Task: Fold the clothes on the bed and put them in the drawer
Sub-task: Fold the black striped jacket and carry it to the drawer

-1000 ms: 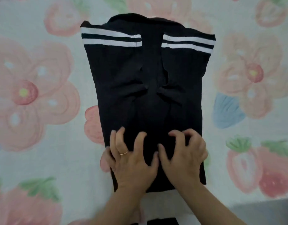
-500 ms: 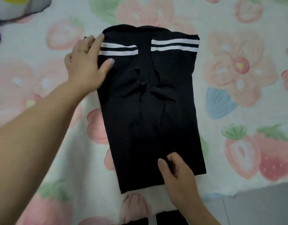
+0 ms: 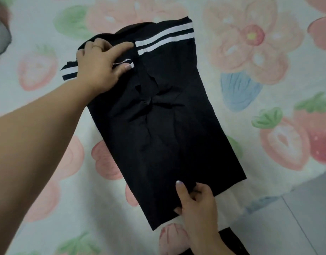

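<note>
Two bare hands on one black garment (image 3: 167,135), spread lengthwise on the strawberry-and-flower bed sheet (image 3: 39,181), close to the sheet's near edge. Reaches across with the left hand (image 3: 97,67) to the far left corner: fingers curled over the dark folded edge, thumb laid on top beside a short white stripe, cloth clamped between them. Shows a thin ring (image 3: 97,46) on one finger of that hand. Pinches the near hem with the right hand (image 3: 195,201): thumb flat on top of the fabric, other fingers curled at the edge, their tips partly hidden. Lies folded inward on both sides, with creases gathered around the middle. Carries paired white stripes (image 3: 164,38) slanting across the far right part, and a second striped cuff (image 3: 69,72) poking out from beneath the left wrist, over the sheet. Grey tiled floor (image 3: 309,208) at lower right, beyond the bed's edge; another dark cloth (image 3: 230,242) at the bottom border, too cropped to identify
</note>
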